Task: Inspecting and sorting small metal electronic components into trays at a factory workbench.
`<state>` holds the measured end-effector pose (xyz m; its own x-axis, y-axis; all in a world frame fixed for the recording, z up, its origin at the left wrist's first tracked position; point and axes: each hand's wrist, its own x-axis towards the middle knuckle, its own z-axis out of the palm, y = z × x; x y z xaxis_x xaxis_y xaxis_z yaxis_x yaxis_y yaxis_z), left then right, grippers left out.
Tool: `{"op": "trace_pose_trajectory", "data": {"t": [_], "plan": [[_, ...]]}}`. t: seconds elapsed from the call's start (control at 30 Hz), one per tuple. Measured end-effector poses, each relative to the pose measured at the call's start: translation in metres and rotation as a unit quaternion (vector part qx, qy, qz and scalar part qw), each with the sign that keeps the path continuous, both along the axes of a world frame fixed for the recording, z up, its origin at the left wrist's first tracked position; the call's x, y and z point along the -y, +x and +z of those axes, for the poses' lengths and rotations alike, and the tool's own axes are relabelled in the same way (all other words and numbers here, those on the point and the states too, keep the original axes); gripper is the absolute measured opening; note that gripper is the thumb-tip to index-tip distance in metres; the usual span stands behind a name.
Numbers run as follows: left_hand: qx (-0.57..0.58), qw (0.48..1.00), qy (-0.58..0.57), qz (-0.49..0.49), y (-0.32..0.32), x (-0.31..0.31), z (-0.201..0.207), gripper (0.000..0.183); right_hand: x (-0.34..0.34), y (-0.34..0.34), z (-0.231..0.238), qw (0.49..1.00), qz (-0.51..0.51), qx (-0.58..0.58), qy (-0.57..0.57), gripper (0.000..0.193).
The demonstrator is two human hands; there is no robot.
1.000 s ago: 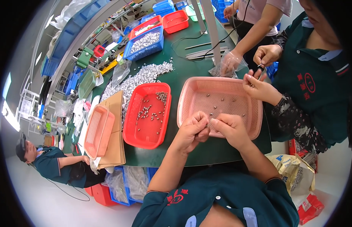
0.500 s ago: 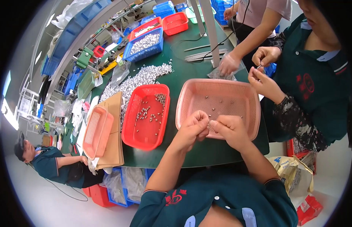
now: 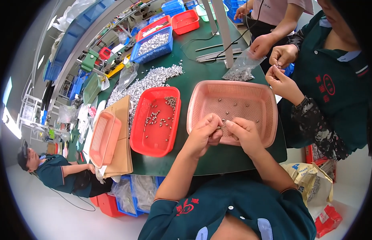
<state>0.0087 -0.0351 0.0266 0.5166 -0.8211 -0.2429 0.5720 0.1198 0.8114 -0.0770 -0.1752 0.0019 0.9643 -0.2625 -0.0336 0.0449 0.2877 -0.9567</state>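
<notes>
My left hand (image 3: 207,133) and my right hand (image 3: 243,133) meet over the near side of a pink mesh basket (image 3: 193,106). Both are closed in a pinch around a small metal part (image 3: 223,125) between the fingertips; its exact shape is too small to make out. Inside the pink basket lie a few small metal pieces (image 3: 235,105), scattered on the mesh floor. Left of my hands stands a red plastic basket (image 3: 156,141), with many small metal pieces (image 3: 153,117) loose in it and a cluster at its upper right corner.
Silvery parts (image 3: 148,82) are heaped on the green table (image 3: 190,72). An empty pink basket (image 3: 103,138) rests on cardboard (image 3: 124,136) at left. Co-workers' hands are at the far right, one at a clear bag (image 3: 242,71). Metal rods (image 3: 218,55) lie beyond.
My fingertips have moved slightly apart, showing the small metal part between them. The co-worker's hand has lifted from the bag's contents to its upper edge.
</notes>
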Motion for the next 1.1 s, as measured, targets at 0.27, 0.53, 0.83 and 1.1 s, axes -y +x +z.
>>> {"op": "trace_pose_trajectory", "data": {"t": [0.27,0.53,0.83,1.1], "plan": [[-0.005,1.000,0.008,-0.001,0.009,-0.002,-0.001,0.011,0.009,0.008,-0.002,0.999,0.020,0.024,-0.036,0.027],[0.033,0.999,0.007,0.003,0.004,-0.011,-0.001,0.012,0.000,0.005,0.008,0.996,-0.021,-0.004,-0.085,0.026],[0.431,0.784,0.313,0.320,0.064,-0.095,0.019,0.017,-0.002,0.000,0.004,0.998,-0.055,0.029,-0.013,0.026],[-0.010,0.984,-0.133,0.120,0.026,-0.053,-0.003,0.027,-0.012,0.000,0.005,0.998,-0.014,0.046,-0.041,0.024]]}}
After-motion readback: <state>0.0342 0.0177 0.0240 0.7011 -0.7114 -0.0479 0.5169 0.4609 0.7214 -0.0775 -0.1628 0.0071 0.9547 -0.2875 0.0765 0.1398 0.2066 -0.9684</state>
